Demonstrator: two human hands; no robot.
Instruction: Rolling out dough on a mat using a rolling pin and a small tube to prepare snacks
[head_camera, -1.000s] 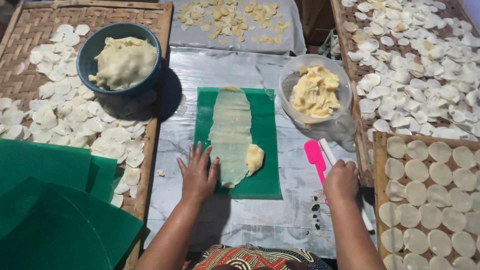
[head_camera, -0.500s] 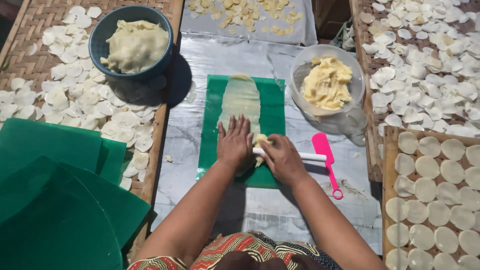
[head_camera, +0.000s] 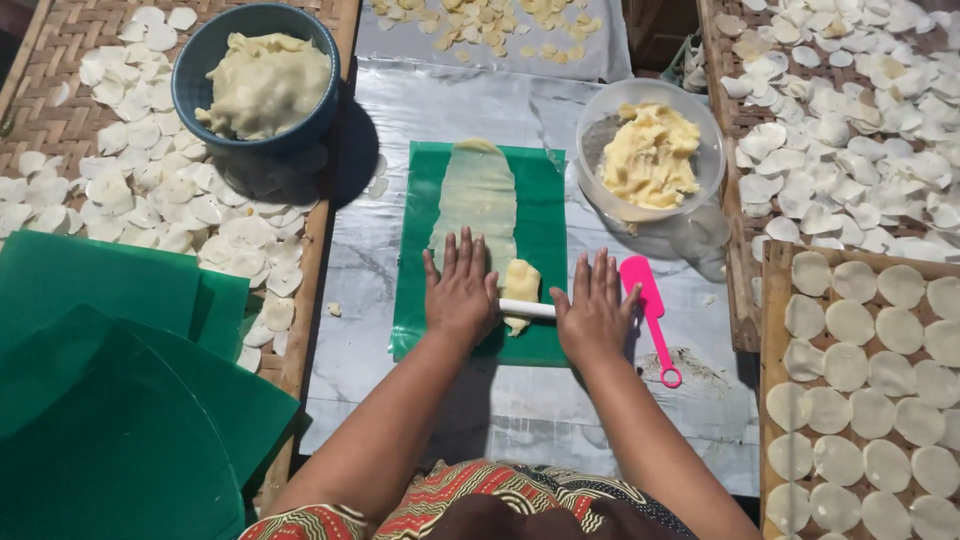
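On smooth green mat (head_camera: 545, 210), hands (head_camera: 462, 292) press thin white rod (head_camera: 527, 309).

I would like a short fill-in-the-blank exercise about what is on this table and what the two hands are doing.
1. Both hands, the left hand and the right hand, press flat on a white ____.
2. The dough lump lies on a mat of ____ colour.
3. The pink spatula lies to the ____ of the right hand.
4. The blue bowl holds pale ____.

Missing words: rolling pin; green; right; dough
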